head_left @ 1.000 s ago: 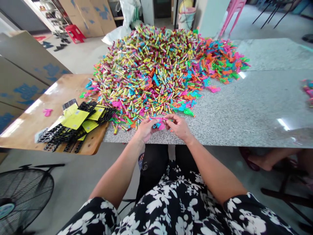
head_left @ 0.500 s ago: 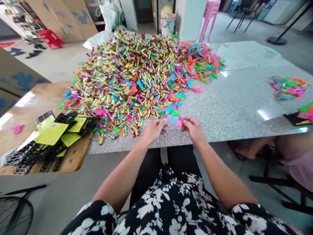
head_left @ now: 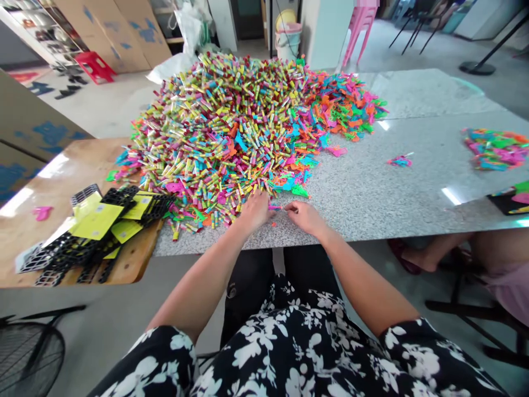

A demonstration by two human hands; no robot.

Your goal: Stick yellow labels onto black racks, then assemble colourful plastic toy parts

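The grey stone table (head_left: 359, 193) is spreading wide, and its near edge is running just below both hands. A big, bright pile of little tubes and toy shapes (head_left: 219, 132) is sitting past the hands, mostly to the left. Off to the right, a wide patch of stone is showing, so the right hand (head_left: 306, 216) is having more room than the left hand (head_left: 255, 209). The left hand is resting palm down by the pile's front edge, fingers nearly straight; I cannot tell what is under it. The right hand is bending its thumb and fingers close together. A thin pink stick (head_left: 275, 208) is lying between the hands, its long side going left to right, very close to both; I cannot tell if either is holding it. A tiny orange bit (head_left: 273, 224) is lying nearer the table's edge.
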